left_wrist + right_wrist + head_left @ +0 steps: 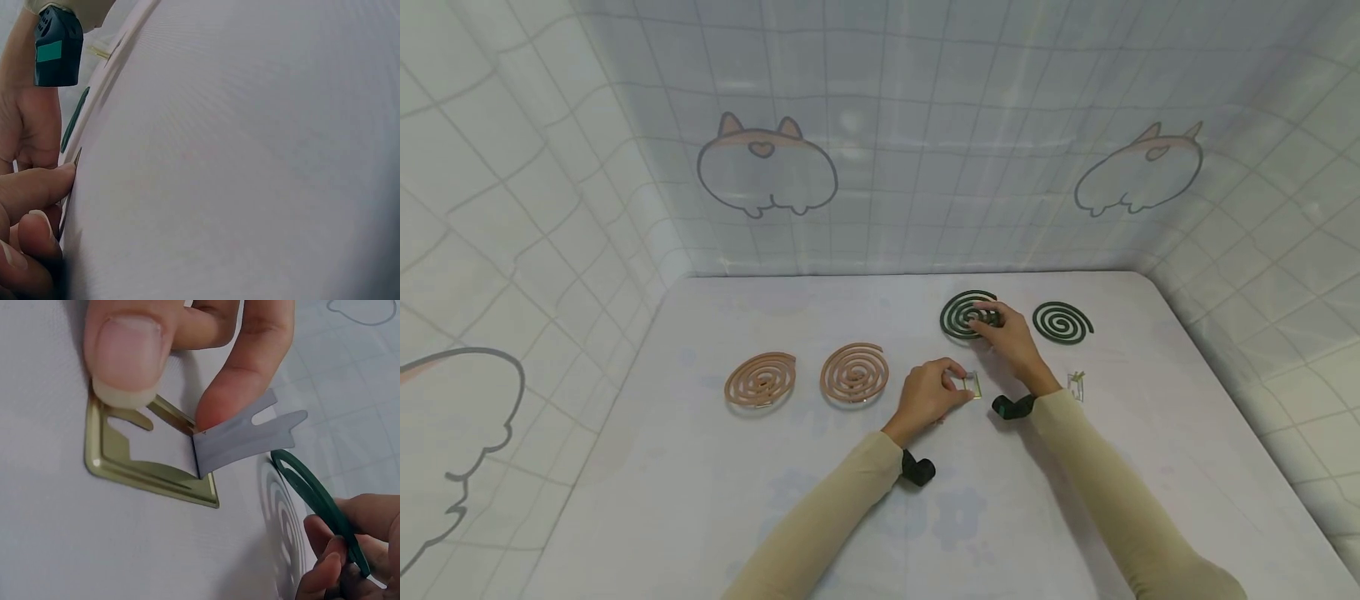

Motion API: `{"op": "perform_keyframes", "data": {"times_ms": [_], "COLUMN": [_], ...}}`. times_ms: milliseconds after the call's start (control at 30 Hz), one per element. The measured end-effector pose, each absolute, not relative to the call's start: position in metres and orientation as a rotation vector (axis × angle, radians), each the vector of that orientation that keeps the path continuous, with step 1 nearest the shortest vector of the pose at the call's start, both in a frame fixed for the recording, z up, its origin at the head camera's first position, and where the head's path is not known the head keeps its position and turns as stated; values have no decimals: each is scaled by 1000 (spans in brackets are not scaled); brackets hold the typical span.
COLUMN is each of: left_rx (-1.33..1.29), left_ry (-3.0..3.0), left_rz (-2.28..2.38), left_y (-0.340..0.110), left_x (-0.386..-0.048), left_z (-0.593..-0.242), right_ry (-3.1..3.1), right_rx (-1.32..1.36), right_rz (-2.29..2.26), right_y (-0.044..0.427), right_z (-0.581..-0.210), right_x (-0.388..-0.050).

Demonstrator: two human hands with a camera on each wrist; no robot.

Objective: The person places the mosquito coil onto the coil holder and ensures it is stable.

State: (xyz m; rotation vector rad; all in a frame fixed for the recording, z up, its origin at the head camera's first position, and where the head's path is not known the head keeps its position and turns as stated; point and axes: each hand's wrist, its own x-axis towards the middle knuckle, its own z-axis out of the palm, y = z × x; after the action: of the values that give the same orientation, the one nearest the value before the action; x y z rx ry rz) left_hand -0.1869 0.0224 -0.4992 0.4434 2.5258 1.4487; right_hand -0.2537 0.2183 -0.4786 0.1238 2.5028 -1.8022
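My left hand pinches a small gold metal stand on the table; the right wrist view shows the thumb on one corner of its frame and another finger by its raised forked tab. Beyond it, my right hand grips a dark green coil. That coil stands tilted between the fingers in the right wrist view. In the left wrist view, a thin metal edge shows at the fingertips of the left hand.
Another green coil lies at the right, with a second metal stand in front of it. Two brown coils, one nearer the middle and one farther left, rest above metal bits. A grid-patterned sheet surrounds the table.
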Motion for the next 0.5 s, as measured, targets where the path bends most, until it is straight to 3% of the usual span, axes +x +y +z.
{"op": "perform_keyframes", "data": {"times_ms": [500], "left_rx": [424], "left_ry": [2522], "left_rz": [1462], "left_y": [23], "left_x": [-187], "left_z": [-499], "right_ry": [2539], "right_rx": [162], "right_rz": [-1839], "right_y": [219], "right_z": [-479], "right_x": [-253]}}
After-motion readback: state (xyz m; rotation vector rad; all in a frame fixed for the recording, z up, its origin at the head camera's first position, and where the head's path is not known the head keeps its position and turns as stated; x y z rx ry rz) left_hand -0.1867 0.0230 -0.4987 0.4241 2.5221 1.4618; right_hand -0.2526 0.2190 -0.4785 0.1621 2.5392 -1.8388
